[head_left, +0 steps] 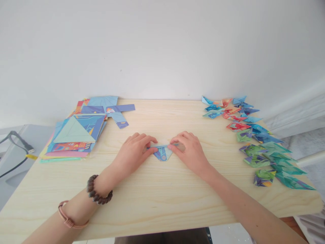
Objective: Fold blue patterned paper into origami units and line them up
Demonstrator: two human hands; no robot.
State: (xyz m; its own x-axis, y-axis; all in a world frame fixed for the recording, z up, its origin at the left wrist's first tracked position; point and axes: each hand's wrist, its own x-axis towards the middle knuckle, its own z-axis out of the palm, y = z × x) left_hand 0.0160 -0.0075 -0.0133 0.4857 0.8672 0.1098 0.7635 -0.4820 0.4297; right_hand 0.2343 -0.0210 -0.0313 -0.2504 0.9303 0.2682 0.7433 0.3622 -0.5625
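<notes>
A small piece of folded paper [162, 154], blue with a pale green side, lies at the middle of the wooden table. Its long straight edge faces away from me and its blunt tip points toward me. My left hand [135, 149] pinches the left end of that edge between thumb and fingers. At the right end, my right hand [189, 150] pinches it the same way. The fingertips cover both ends of the paper.
A stack of colourful paper sheets [76, 130] lies at the left, with paper strips [119, 117] behind it. Several folded paper boats [256, 156] stand in rows along the right side. A wall [162, 51] rises behind the table [162, 200]. A cable [19, 145] hangs off the left.
</notes>
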